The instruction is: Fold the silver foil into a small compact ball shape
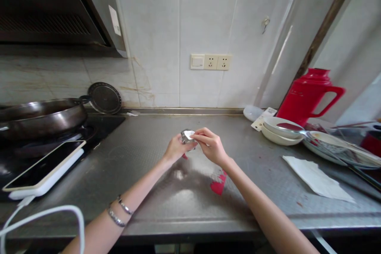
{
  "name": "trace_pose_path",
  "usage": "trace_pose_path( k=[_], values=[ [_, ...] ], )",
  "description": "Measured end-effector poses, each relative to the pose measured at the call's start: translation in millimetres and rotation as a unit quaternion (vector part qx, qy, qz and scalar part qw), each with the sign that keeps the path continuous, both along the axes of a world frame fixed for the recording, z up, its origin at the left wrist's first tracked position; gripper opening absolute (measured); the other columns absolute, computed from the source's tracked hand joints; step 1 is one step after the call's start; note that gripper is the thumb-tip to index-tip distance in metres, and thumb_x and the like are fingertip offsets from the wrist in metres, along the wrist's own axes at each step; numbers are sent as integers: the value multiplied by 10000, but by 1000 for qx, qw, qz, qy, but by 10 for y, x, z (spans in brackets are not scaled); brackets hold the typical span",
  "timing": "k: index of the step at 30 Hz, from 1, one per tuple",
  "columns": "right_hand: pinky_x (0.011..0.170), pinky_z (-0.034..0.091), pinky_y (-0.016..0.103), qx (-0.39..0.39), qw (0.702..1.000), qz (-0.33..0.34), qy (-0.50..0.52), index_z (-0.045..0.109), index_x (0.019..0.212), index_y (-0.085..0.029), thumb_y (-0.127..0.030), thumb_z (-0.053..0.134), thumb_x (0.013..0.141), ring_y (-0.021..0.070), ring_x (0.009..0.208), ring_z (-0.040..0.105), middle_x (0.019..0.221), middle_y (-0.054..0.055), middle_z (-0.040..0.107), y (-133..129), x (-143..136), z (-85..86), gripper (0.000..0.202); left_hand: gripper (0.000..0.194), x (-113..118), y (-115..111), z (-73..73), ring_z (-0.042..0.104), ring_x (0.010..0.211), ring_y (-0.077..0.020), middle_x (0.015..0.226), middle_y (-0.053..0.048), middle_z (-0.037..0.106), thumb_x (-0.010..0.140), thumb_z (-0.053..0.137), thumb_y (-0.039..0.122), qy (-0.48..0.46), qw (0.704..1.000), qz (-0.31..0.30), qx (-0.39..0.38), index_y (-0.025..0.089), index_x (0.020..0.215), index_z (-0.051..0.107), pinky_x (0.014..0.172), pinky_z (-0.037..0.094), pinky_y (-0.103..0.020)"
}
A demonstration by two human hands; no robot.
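Note:
Near the middle of the metal counter [143, 139], my left hand [176, 149] is wrapped round a small shiny, silvery object [185, 139], perhaps a small cup or glass. My right hand [210, 145] pinches a piece of white paper or tissue [189, 134] at the top of that object. The fingers of both hands nearly meet there. Below my right wrist a torn red patch [218, 184] lies on the counter, and a smaller red bit [185, 156] shows beside my left hand.
At left, a pan [44, 115] sits on the black stove, with a phone [44, 164] and white cable before it. At right stand a red thermos [309, 95], white bowls [281, 130], plates with utensils [330, 147] and a white napkin [317, 176].

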State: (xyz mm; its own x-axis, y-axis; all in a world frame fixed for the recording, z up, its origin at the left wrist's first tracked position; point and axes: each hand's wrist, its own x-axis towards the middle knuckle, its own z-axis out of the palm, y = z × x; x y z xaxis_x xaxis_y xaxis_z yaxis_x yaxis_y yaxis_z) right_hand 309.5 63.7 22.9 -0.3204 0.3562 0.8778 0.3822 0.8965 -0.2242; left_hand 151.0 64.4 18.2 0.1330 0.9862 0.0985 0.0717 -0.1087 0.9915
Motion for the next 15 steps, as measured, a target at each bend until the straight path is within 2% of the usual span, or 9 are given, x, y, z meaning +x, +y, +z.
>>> trace_pose_path(
  k=[5,9,13,15],
  values=[
    [705,536,269,0,1000,3,-11,701,985,-215,-112,466,898,153,831,629,927,81,627,-3,1,3,271,465,-35,48,-23,601,647,-139,753,-1,647,589,774,397,-5,1000,-17,13,157,953,613,366,449,-163],
    [714,536,283,-16,999,7,-28,701,960,-213,-121,477,893,165,838,632,930,82,651,-15,3,19,251,504,-69,106,-73,605,656,-139,797,-10,665,559,802,366,-7,1000,-4,17,158,965,588,377,461,-165],
    [701,529,278,-38,999,14,-37,694,927,-208,-132,493,889,157,796,622,879,69,643,-40,16,77,219,529,-89,159,-136,587,621,-130,783,-14,644,555,805,376,37,999,7,39,144,970,574,376,471,-183],
    [689,529,285,-26,999,-6,-18,686,931,-202,-139,495,891,162,791,616,867,74,635,-46,24,97,205,553,-88,161,-157,596,643,-140,799,-22,640,560,798,393,66,996,21,48,144,999,572,377,469,-183]
  ],
)
